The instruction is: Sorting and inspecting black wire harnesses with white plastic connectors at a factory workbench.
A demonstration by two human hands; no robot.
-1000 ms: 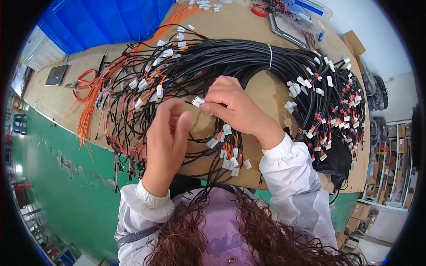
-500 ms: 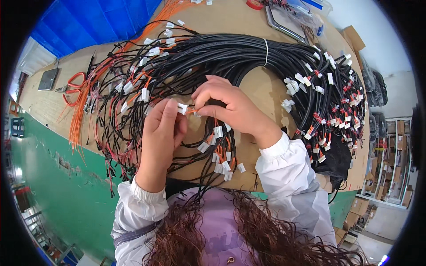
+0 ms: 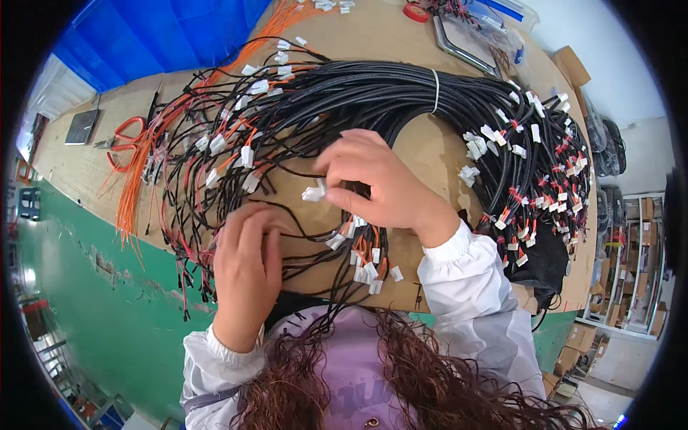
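In front of me, a white plug connector lies by the thumb tip of my right hand. That hand's thumb and fingers are parted, and a thin black cable passes behind the fingertips. Its fingers are slightly blurred. My left hand sits lower and to the left, over thin black cable ends, its fingers bent and the thumb apart; I see nothing held in it. Beyond both hands arches a thick bundle of black cables, bound by a white tie. More white connectors on orange leads hang just below my right hand.
Orange wires and red-handled scissors lie on the left of the wooden table. A blue bin stands at the back left. Red tape sits at the back. Tagged cable ends spread at the right, beside a black bag.
My left hand has let go of the white connector and moved down and left. My right thumb has parted from the fingers. The connector now sits lower, beside that thumb.
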